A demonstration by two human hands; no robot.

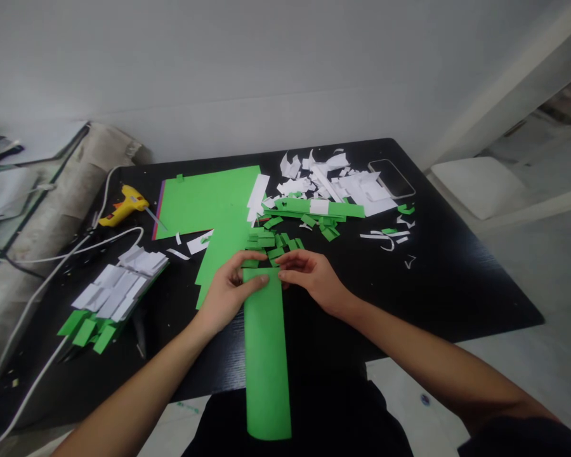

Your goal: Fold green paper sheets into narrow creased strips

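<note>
A long green paper strip (266,355) runs from the black table (457,285) down over its front edge toward my lap. My left hand (228,292) pinches the strip's far end from the left, thumb lying across it. My right hand (311,276) pinches the same end from the right with curled fingers. Just beyond my fingers lies a heap of small green paper pieces (271,241). A large green sheet (204,200) lies flat behind them.
A yellow glue gun (124,206) with a white cord (38,292) lies at the left. A stack of white and green paper pieces (114,292) sits front left. White scraps (328,181) and a phone (391,178) lie at the back right.
</note>
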